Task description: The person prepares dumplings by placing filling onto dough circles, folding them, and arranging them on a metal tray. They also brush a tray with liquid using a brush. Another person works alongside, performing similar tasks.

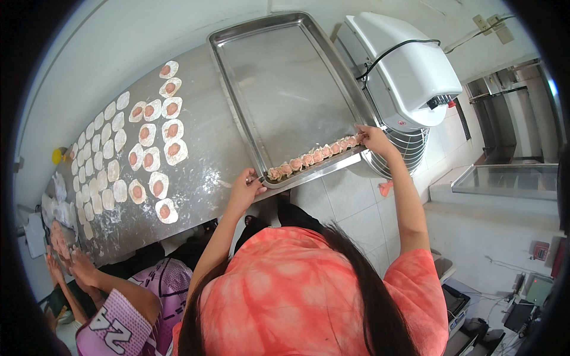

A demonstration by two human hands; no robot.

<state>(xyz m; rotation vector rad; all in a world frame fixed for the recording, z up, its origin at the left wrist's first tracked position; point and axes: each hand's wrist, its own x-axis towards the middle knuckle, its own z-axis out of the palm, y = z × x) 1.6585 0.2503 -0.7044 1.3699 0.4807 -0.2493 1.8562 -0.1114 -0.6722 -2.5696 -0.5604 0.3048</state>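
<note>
A large shallow metal tray [234,98] lies across the table in front of me. Along its near edge runs a single row of open-topped dumplings [307,159] with pale pink filling, set close together. My left hand [244,191] is at the tray's near left corner, fingers curled in against the rim. At the opposite near corner, my right hand [375,141] has its fingers closed over the tray's edge, right beside the last dumpling of the row. Its fingertips are partly hidden, so whether they touch that dumpling is unclear.
Flat dough wrappers [107,134] cover the table [205,148] on the left; several carry filling [172,109]. Flour is scattered about. A white mixer [401,65] with a wire guard stands at the tray's right. A co-worker's hands [83,270] are at the table's far left end.
</note>
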